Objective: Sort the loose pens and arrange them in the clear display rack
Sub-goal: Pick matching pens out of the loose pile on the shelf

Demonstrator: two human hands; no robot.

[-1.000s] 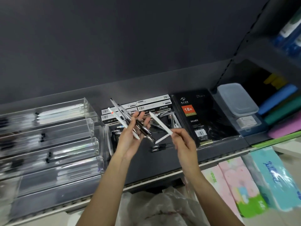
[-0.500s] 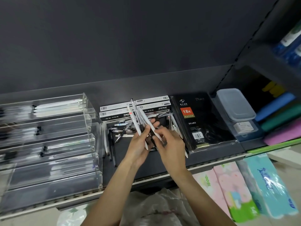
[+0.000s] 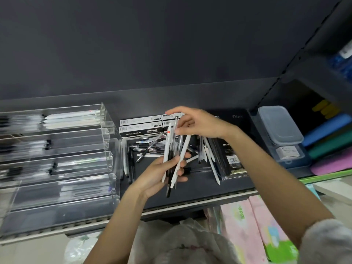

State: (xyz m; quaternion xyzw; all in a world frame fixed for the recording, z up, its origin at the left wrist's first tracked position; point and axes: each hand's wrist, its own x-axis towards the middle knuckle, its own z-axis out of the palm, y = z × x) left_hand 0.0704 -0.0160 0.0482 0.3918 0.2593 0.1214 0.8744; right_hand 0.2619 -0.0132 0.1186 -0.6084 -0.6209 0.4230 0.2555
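Observation:
My left hand [image 3: 155, 177] grips a bundle of pens [image 3: 170, 149], white and black, held nearly upright over the dark shelf. Above it, my right hand [image 3: 198, 122] reaches in from the right, its relaxed fingers touching the bundle's upper ends. Several loose pens [image 3: 149, 146] lie in a heap on the shelf behind the bundle, and more white ones [image 3: 210, 161] lean by the diary. The clear display rack [image 3: 109, 162] stands at the left in stepped tiers. Its top tier holds white pens [image 3: 72, 118], and the lower tiers look blurred.
Black-and-white pen boxes [image 3: 141, 127] sit behind the heap. A wrapped black diary [image 3: 231, 157] and a lidded plastic container [image 3: 280, 124] stand to the right, with coloured rolls [image 3: 327, 141] beyond. Tissue packs [image 3: 247, 229] and a plastic bag [image 3: 190, 242] lie below the shelf edge [image 3: 190, 203].
My right hand brought a white pen to the bundle, then rose from beside my left hand to the pens' upper ends. The bundle has turned more upright.

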